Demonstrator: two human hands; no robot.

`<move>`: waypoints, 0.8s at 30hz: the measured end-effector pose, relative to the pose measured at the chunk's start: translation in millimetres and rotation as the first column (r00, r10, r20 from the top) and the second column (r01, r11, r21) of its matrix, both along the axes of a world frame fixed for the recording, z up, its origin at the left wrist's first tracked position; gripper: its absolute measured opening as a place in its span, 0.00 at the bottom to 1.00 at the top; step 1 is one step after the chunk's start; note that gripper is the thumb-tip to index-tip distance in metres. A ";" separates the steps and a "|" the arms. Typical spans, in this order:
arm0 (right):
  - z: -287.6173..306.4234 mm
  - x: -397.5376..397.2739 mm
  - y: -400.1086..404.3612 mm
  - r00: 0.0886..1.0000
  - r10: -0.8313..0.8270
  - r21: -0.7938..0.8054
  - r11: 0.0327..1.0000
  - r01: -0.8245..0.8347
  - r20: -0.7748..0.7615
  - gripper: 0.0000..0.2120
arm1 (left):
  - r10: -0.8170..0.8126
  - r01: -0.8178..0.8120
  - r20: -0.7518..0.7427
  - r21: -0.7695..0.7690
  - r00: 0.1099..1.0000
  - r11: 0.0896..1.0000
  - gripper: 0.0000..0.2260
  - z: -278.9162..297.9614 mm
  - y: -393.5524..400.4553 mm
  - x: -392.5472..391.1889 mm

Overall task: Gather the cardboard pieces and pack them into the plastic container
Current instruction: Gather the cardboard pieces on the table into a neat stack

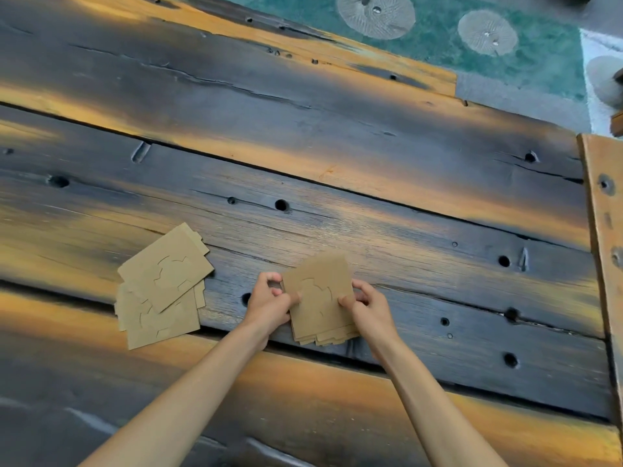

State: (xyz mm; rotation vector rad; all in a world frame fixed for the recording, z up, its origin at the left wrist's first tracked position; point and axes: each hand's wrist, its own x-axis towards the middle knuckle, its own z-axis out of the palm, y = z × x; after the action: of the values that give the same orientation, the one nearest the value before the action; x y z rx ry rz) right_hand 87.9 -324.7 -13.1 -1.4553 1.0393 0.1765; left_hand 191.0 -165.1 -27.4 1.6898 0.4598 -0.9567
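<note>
A small stack of brown cardboard pieces with cut-out outlines is held between both hands just above the wooden table. My left hand pinches its left edge and my right hand pinches its right edge. Left of my hands, a loose pile of several more cardboard pieces lies fanned out flat on the table. No plastic container shows in the view.
The table is made of dark, weathered planks with holes and cracks, and its right edge has an orange wooden rail. Beyond the far edge lies a green rug with pale round patterns.
</note>
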 end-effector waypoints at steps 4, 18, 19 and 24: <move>12.2 -0.8 13.0 0.987 0.155 0.084 0.984 -0.158 0.037 0.16 | -0.123 0.124 -0.020 0.028 0.992 0.992 0.12 6.2 41.8 -1.3; 43.2 54.1 73.6 0.842 0.528 0.099 0.837 -0.538 0.113 0.26 | -0.570 0.585 0.361 0.079 0.738 0.807 0.30 45.3 108.8 33.8; 43.7 56.6 75.8 0.833 0.543 0.105 0.827 -0.552 0.104 0.25 | -0.535 0.563 0.349 0.027 0.769 0.826 0.27 45.8 113.5 33.5; 39.2 67.1 89.2 0.855 0.513 0.149 0.842 -0.518 0.076 0.17 | -0.380 0.422 0.321 -0.069 0.867 0.904 0.21 40.0 138.5 31.7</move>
State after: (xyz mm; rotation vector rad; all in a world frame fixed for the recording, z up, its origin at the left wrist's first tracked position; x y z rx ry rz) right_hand 155.0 -235.5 26.1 -1.5525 0.5653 0.6116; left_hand 222.8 -26.6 12.6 1.8009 -0.1714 -0.9756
